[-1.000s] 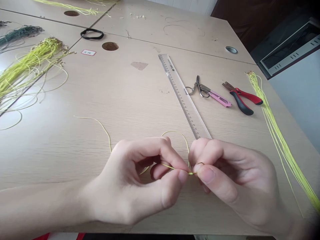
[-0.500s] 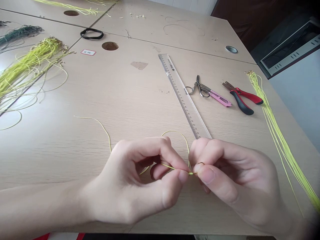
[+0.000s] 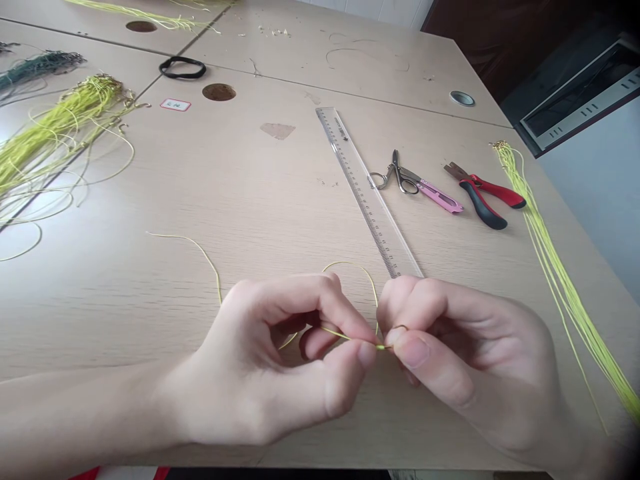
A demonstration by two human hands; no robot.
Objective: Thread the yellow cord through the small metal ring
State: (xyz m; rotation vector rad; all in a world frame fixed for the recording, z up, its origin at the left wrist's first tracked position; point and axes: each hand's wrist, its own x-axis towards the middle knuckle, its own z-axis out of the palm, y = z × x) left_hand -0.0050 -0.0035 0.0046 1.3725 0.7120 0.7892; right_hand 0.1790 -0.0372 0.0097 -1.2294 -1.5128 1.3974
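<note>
My left hand point(image 3: 265, 360) and my right hand point(image 3: 455, 353) meet above the wooden desk point(image 3: 150, 300), each pinching a thin yellow cord point(image 3: 350, 335) between thumb and fingers. The cord's pinched end shows as a short bright tip between my fingertips. From my left hand, a length of it curves away over the desk, and another length arcs up behind my knuckles. A tiny gold-coloured ring point(image 3: 401, 327) sits just above my right thumb. Whether the cord passes through it is too small to tell.
Beyond my hands lie a clear plastic ruler point(image 3: 370, 193), steel scissors point(image 3: 400, 177), pink thread snips point(image 3: 440, 197) and red-and-black pliers point(image 3: 483, 197). Bundles of yellow cord point(image 3: 565, 287) point(image 3: 60, 130) lie to both sides. A black elastic band point(image 3: 183, 67) rests farther back.
</note>
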